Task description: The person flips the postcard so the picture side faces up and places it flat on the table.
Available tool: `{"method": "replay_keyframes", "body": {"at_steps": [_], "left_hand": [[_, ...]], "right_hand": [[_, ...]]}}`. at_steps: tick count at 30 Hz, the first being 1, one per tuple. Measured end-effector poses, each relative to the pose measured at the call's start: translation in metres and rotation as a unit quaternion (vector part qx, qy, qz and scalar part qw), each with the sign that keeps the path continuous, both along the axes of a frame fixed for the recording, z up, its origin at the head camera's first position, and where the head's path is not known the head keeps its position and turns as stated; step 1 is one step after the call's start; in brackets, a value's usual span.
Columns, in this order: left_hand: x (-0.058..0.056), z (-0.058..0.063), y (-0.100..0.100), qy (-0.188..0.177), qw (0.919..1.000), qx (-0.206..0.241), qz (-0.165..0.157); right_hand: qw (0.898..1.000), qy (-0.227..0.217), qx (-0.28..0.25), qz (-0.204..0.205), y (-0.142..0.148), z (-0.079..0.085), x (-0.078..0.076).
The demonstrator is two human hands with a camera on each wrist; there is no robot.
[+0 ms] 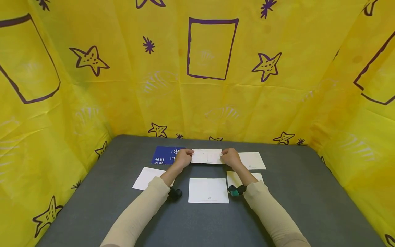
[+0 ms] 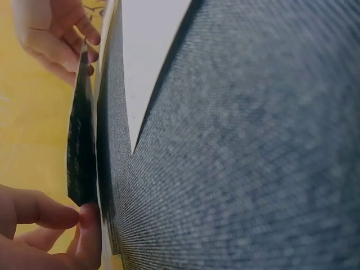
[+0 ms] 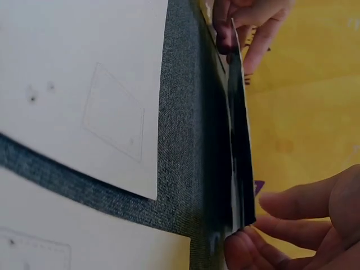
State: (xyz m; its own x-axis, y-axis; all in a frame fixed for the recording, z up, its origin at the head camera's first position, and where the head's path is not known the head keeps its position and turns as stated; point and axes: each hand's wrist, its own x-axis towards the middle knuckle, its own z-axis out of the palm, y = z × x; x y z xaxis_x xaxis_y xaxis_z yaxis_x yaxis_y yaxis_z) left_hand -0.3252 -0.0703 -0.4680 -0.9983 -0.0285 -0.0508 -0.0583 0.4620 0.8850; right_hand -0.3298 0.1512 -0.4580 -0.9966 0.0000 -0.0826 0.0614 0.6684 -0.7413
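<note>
A postcard (image 1: pixel 207 156), white on the side facing me and dark on its other face (image 2: pixel 82 135), is stretched between both hands at the back of the table. My left hand (image 1: pixel 184 157) pinches its left end with thumb and fingertips. At the opposite end, my right hand (image 1: pixel 230 157) pinches the card the same way. Both wrist views show the card nearly edge-on. Beside my left hand lies a blue postcard (image 1: pixel 163 155) with white characters, partly covered by that hand. A white postcard (image 1: pixel 253 161) lies just right of my right hand.
Nearer to me, a white postcard (image 1: pixel 149 178) lies askew under the left forearm, another (image 1: pixel 208 190) lies in the middle, and a third (image 1: pixel 236 177) is partly hidden by the right forearm. A yellow patterned cloth (image 1: pixel 210 109) hangs around the dark table (image 1: pixel 197 226).
</note>
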Motion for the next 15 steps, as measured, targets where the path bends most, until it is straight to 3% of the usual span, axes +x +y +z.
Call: {"method": "replay_keyframes", "body": {"at_steps": [15], "left_hand": [[0.0016,-0.0019,-0.0031,0.0,1.0,-0.004,-0.005]], "right_hand": [[0.999,0.024,-0.026,0.007,0.0097,-0.0049,0.0038]]}}
